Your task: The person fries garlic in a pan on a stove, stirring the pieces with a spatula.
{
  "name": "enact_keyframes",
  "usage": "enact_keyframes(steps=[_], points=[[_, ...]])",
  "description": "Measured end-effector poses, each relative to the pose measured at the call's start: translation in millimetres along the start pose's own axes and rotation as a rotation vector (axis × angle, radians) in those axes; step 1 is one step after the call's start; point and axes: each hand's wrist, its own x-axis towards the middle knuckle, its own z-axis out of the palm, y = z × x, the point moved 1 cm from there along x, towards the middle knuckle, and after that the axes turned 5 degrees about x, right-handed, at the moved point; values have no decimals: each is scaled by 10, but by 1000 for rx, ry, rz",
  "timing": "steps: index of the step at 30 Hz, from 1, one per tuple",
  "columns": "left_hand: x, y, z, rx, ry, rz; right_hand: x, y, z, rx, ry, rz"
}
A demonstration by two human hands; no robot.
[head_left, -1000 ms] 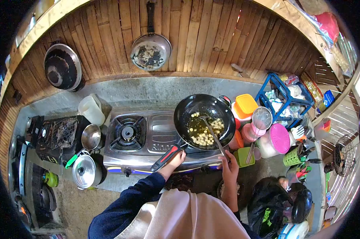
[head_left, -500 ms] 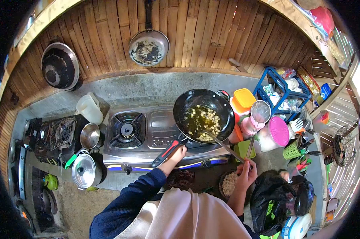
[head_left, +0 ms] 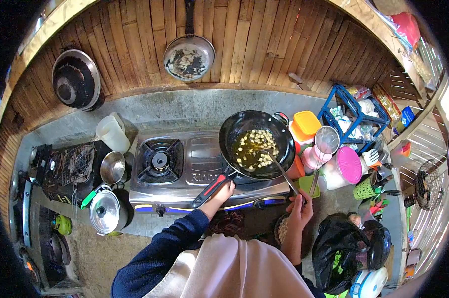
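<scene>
A black wok point(head_left: 281, 169) stands on the right side of the stove, with yellowish oil and small pale pieces point(head_left: 259, 137) frying in it. My right hand point(head_left: 300, 211) is closed around the handle of a long metal stirring utensil point(head_left: 285, 175); its end sits among the pieces and its shape is hidden. My left hand point(head_left: 225, 191) is at the stove's front, close against the black and red wok handle point(head_left: 210, 190). Its fingers are partly hidden, so a grip on the handle cannot be confirmed. A metal strainer point(head_left: 326, 139) leans at the right, its handle running down near my right hand.
The two-burner stove point(head_left: 202, 166) has a bare left burner point(head_left: 159, 160). Left stand a lidded pot point(head_left: 106, 212) and a small saucepan point(head_left: 113, 168). Orange and pink containers point(head_left: 348, 164) crowd the right, beside a blue rack point(head_left: 351, 107). A black plastic bag point(head_left: 333, 248) lies lower right.
The utensil's end has moved up and right within the wok. The pale pieces have shifted toward the wok's upper middle and right. My left hand has stayed by the handle.
</scene>
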Motion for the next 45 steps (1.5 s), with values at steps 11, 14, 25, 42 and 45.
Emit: enact_keyframes(steps=[11, 14, 25, 42, 45], points=[[24, -79, 107, 7, 69, 64, 167, 373, 308, 7, -227, 179], [11, -7, 3, 49, 70, 76, 158, 477, 298, 28, -224, 133], [10, 25, -24, 64, 42, 36, 73, 63, 60, 47, -93, 123], [-1, 73, -102, 79, 45, 52, -16, -297, -253, 30, 46, -159], [-11, 77, -101, 85, 73, 63, -31, -270, -190, -1, 70, -68]])
